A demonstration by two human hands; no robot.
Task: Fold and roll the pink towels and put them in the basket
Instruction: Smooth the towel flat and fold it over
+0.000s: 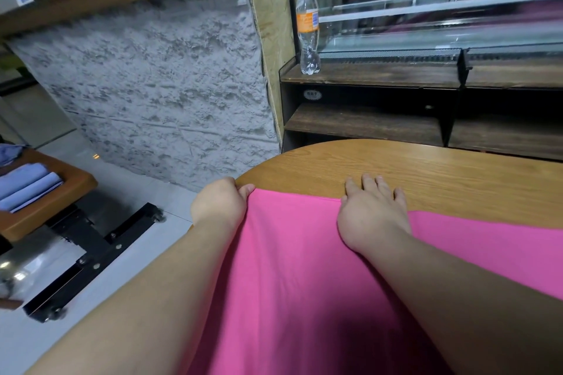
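A pink towel [292,259] lies spread flat on the rounded wooden table [457,173], reaching from its far edge down to the bottom of the view. My left hand [219,204] grips the towel's far left corner at the table's edge, fingers curled round the cloth. My right hand [373,210] lies flat on the towel's far edge, with straight fingers reaching onto the bare wood. No basket is in view.
A plastic bottle with an orange label [308,27] stands on a dark wooden shelf unit [365,122] behind the table. Left of the table, a low wooden stand [61,192] holds folded blue cloths [27,186]. A grey textured wall panel [158,94] rises beyond the floor.
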